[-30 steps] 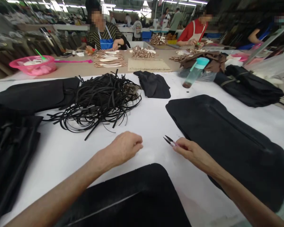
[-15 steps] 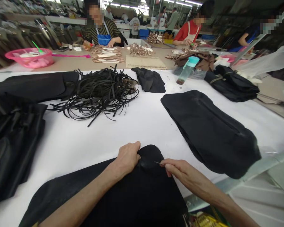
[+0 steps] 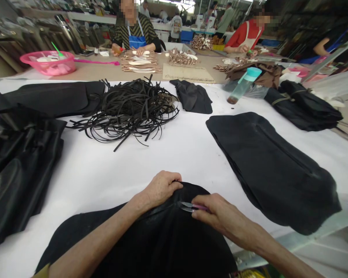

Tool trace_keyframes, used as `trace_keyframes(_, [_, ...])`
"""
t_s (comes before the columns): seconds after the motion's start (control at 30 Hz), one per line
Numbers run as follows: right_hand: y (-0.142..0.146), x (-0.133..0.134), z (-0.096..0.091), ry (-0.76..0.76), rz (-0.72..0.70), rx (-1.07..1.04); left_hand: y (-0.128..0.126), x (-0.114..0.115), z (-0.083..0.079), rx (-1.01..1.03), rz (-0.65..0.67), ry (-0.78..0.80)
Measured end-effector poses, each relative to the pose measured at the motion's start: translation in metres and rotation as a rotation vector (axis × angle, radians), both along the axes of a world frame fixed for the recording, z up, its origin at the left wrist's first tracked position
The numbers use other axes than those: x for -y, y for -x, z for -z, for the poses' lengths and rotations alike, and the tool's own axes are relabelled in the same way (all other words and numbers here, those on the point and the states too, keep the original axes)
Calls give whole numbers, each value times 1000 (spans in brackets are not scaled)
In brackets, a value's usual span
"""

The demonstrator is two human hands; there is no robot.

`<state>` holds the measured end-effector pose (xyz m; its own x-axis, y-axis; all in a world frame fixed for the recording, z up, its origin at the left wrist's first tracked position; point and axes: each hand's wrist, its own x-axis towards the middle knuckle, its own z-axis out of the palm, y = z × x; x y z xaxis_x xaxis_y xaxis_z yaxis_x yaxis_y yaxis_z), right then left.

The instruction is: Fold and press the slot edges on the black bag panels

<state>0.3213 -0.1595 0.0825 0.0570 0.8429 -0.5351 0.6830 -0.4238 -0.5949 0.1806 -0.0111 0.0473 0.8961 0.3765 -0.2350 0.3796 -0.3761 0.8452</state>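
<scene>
A black fabric piece [image 3: 162,239] lies on the white table [image 3: 104,173] right in front of me. My left hand [image 3: 162,188] is closed on its far edge, fingers curled over the cloth. My right hand [image 3: 214,212] grips small thread snips [image 3: 188,207] with a pink handle, the blades pointing left and lying against the fabric just beside my left hand.
A stack of black fabric pieces [image 3: 266,166] lies to the right, shiny black pieces [image 3: 20,158] to the left. A tangle of black straps [image 3: 127,108] sits mid-table, with a teal-capped bottle [image 3: 243,85] and a pink basin [image 3: 49,61] behind. Other people work at the far tables.
The black piece came up from the near edge under my hands. My left hand closed on its edge and my right hand brought the snips down onto it.
</scene>
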Motion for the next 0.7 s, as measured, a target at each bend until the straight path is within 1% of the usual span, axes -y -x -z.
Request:
trace_keyframes(0.13, [0, -7, 0, 25, -21, 27, 0, -1, 4, 31, -3, 32])
trace_keyframes(0.27, [1, -11, 1, 46, 27, 23, 0, -3, 5, 53, 3, 50])
trace_keyframes(0.33, [2, -14, 3, 54, 55, -29, 0, -5, 5, 64, 6, 56])
trace_keyframes(0.47, [1, -21, 7, 106, 89, -210, 1, -7, 6, 79, 15, 72])
trace_keyframes(0.7, [-5, -34, 8, 152, 72, -364, 2, -9, 11, 109, 27, 88])
